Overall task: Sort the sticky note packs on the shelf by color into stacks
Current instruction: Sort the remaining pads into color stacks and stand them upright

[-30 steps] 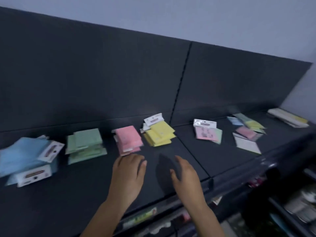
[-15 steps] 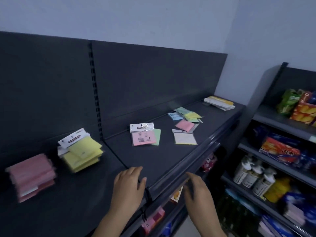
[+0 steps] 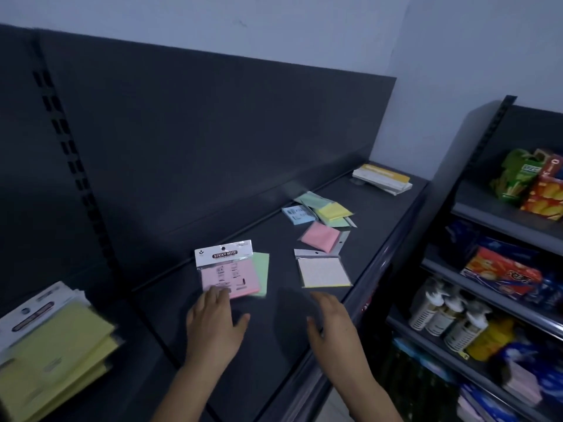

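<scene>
A sorting job is seen partly done on a dark shelf (image 3: 274,354). At the lower left of the frame a stack of yellow packs (image 3: 51,357) has been gathered, its white header cards turned toward the upper left. The rest is judged to be still unsorted: in the centre and upper right of the shelf, loose packs remain scattered in mixed colours.

A pink pack (image 3: 229,274) with a "STICKY NOTE" header is shown at centre frame, laid over a green pack (image 3: 262,274) whose right edge shows from beneath it. To the right, a pale yellow pack (image 3: 323,272) lies apart, and above it a second pink pack (image 3: 320,236) is seen, with a cluster of blue, green and yellow packs (image 3: 320,212) beyond it. A flat stack of white and yellow booklets (image 3: 382,178) is left at the far upper right of the shelf.

The left hand (image 3: 214,322) is held flat and released, its fingers (image 3: 217,295) laid on the lower left corner of the centre pink pack without being closed round it. The right hand (image 3: 330,322) is also unclenched and grasps nothing, hovering low over bare shelf just below the pale yellow pack and not touching it. No pack is lifted.
</scene>
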`<action>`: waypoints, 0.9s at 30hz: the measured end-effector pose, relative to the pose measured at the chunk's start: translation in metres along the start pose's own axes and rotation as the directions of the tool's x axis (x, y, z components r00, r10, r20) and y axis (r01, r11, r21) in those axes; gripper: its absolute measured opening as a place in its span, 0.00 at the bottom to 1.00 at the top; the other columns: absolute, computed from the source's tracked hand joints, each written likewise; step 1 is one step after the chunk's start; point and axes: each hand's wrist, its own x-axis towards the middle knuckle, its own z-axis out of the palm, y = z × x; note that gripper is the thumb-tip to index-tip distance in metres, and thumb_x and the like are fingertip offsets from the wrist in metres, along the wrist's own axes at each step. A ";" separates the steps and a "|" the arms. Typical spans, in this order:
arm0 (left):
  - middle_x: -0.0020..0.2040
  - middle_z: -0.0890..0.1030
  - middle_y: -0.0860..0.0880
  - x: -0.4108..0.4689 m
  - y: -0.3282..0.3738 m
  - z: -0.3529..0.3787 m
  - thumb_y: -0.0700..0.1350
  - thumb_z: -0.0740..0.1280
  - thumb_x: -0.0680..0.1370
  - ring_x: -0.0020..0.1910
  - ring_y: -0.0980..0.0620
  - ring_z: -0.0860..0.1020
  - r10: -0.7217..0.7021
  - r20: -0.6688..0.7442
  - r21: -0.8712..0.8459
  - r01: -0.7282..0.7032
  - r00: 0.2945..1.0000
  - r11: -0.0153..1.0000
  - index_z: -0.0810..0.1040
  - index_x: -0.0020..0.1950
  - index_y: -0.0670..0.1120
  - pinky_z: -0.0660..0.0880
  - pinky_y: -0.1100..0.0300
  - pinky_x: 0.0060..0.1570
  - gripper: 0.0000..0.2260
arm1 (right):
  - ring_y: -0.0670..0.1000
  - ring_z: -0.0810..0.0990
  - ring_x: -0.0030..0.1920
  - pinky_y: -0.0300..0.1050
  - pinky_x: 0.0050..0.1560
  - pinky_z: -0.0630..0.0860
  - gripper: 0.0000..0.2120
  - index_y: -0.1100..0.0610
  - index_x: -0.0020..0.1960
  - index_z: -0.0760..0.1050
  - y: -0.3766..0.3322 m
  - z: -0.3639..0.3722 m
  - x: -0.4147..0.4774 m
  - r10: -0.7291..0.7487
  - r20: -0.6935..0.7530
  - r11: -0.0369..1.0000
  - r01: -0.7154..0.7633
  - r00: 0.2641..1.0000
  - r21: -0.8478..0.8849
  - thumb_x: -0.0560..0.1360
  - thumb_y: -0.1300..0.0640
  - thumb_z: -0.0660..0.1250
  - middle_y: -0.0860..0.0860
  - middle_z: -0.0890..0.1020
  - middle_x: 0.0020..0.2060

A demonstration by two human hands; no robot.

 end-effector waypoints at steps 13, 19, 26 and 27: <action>0.77 0.43 0.43 0.068 0.033 0.037 0.71 0.60 0.69 0.76 0.44 0.45 -0.195 0.084 0.114 0.185 0.977 0.976 0.44 0.76 0.45 0.47 0.42 0.72 0.48 | 0.47 0.66 0.68 0.32 0.66 0.59 0.24 0.55 0.71 0.63 0.025 0.030 0.091 -0.144 0.249 0.989 0.132 0.958 0.065 0.76 0.59 0.61 0.49 0.69 0.68; 0.77 0.46 0.46 0.092 0.032 0.041 0.70 0.59 0.70 0.76 0.46 0.45 -0.263 0.080 0.084 0.257 0.961 0.963 0.42 0.76 0.45 0.46 0.43 0.73 0.47 | 0.51 0.64 0.68 0.36 0.68 0.58 0.27 0.56 0.73 0.59 0.032 0.041 0.141 -0.347 0.393 0.938 0.321 0.851 0.134 0.76 0.57 0.61 0.52 0.67 0.69; 0.73 0.65 0.47 0.077 0.018 0.026 0.47 0.65 0.77 0.72 0.49 0.62 -0.293 -0.181 -0.134 0.271 0.939 0.953 0.64 0.72 0.44 0.56 0.52 0.72 0.25 | 0.50 0.55 0.73 0.45 0.72 0.54 0.35 0.54 0.74 0.54 0.034 0.056 0.179 -0.432 0.475 0.896 0.424 0.767 0.131 0.73 0.46 0.65 0.50 0.59 0.73; 0.71 0.67 0.47 0.073 0.019 0.025 0.46 0.66 0.77 0.71 0.48 0.64 -0.317 -0.208 -0.155 0.289 0.925 0.945 0.67 0.71 0.42 0.59 0.54 0.71 0.24 | 0.50 0.57 0.72 0.46 0.71 0.55 0.37 0.53 0.74 0.54 0.032 0.058 0.180 -0.429 0.487 0.896 0.428 0.760 0.122 0.72 0.44 0.66 0.49 0.61 0.72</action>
